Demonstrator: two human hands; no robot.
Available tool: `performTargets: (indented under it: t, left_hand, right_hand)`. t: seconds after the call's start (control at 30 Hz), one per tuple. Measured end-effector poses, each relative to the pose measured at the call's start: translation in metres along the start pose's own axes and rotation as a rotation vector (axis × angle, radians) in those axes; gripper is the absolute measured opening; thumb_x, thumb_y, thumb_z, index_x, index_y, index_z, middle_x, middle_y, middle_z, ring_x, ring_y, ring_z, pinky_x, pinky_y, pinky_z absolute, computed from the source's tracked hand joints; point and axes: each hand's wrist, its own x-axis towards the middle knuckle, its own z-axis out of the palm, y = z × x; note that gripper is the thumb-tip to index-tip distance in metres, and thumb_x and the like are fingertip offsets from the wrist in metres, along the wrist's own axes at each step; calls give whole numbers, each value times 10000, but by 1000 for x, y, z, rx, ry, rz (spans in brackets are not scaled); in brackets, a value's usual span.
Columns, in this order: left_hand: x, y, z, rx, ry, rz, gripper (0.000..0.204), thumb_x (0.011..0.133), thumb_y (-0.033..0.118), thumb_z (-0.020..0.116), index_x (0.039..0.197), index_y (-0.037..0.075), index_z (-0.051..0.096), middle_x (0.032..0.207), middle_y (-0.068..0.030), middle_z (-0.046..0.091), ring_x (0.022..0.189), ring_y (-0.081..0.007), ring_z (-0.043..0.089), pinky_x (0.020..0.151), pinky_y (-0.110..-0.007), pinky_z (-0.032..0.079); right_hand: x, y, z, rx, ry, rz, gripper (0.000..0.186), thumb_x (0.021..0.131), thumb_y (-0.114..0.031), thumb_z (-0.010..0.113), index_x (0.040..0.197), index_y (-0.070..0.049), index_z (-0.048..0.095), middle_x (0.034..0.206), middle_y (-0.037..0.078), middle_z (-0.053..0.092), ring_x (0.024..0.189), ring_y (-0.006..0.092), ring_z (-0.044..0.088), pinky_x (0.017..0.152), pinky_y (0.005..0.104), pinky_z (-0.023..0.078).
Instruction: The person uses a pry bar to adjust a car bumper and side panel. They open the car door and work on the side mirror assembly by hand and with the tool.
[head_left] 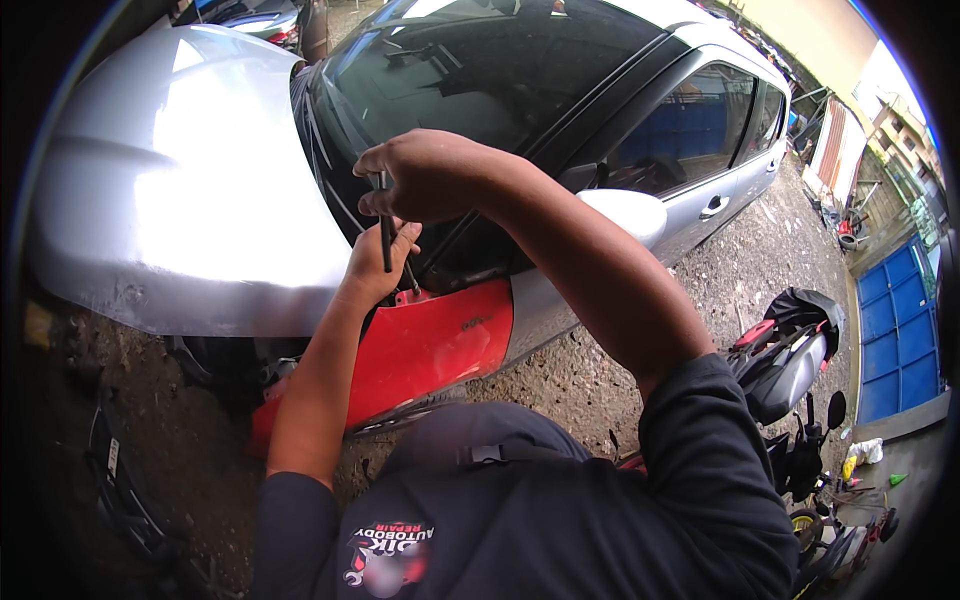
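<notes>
My right hand (430,175) is closed round the upper end of a slim dark bar-shaped tool (387,245), at the base of the windshield. Just below it, my left hand (378,265) is curled with its thumb up, behind the bar. From beside the left hand a thin metal rod (411,275) runs down to the upper rear corner of a red fender (440,330). Whether rod and bar are one tool is hard to tell, and the left fingers are partly hidden. The fender sits between the silver hood (200,200) and the front door.
The silver car's windshield (480,70) and side mirror (625,215) are close to my right arm. Motorcycles (790,370) stand on the gravel at right, before a blue gate (897,330). A dark bumper-like part (120,470) lies at lower left.
</notes>
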Motion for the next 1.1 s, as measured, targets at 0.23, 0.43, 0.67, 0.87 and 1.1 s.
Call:
performTargets:
  t: [0.23,0.43,0.67,0.87,1.1]
  left_hand:
    - [-1,-67,19,11,41,19,256,988,194,652,1141,-2,713,816,-143,707,794,-288,708,762,-420,553]
    - [-6,-128,60,534,-53,108,209,886,136,650,999,-4,757,1050,-267,746,1041,-421,726,936,-485,585]
    - [-10,-88,59,392,-45,-173,263,942,100,610,1096,-33,778,1184,-284,731,1136,-406,723,943,-490,600]
    - [-6,-93,76,341,111,-274,254,970,80,593,1107,-35,774,1201,-253,729,1120,-411,732,894,-507,627]
    - [-62,-95,59,297,233,45,145,837,57,680,925,-47,730,1091,-216,654,990,-365,730,839,-452,628]
  right_hand:
    - [-28,39,110,726,426,129,665,906,-119,777,1492,15,492,1314,208,652,1015,200,702,861,333,576]
    - [-27,16,175,909,285,324,214,992,-154,712,1086,38,703,852,107,724,760,127,697,685,286,554]
    - [-34,38,172,947,302,242,191,1093,-72,518,1203,13,649,931,78,724,695,99,639,644,251,515]
    - [-38,23,142,921,280,176,208,1084,-61,517,1235,10,641,967,102,723,697,110,621,615,254,512]
    - [-65,22,100,987,496,222,246,1072,-159,569,1245,-1,645,938,123,692,686,123,620,541,243,497]
